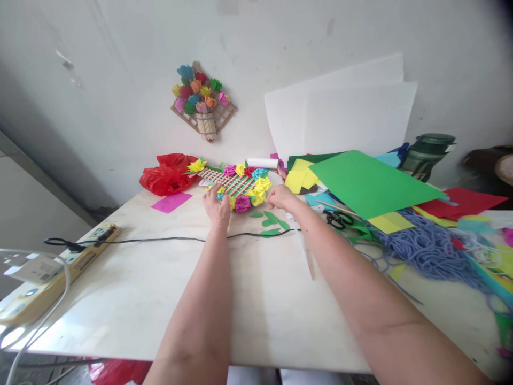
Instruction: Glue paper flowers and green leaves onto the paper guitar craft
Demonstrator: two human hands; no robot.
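A lattice of thin wooden sticks (230, 182) lies at the back of the table, ringed with crepe-paper flowers in yellow, magenta, red and blue. My left hand (217, 207) is at its near left edge, fingers curled onto the sticks and flowers there. On the right side, my right hand (282, 198) is close to the yellow paper flowers (260, 191) with its fingertips pinched together; what they hold is too small to tell. Between my wrists lie several cut green paper leaves (271, 219). A glue gun's black cord (256, 233) runs just in front of them.
Left: power strip (86, 256), magenta paper (171, 202), red plastic bag (168, 174). Right: green sheet (372, 182), scissors (339, 219), blue yarn (428, 246), dark green bottle (427, 155). A finished flower-basket piece (206, 125) hangs on the wall; white sheets (344, 117) lean there.
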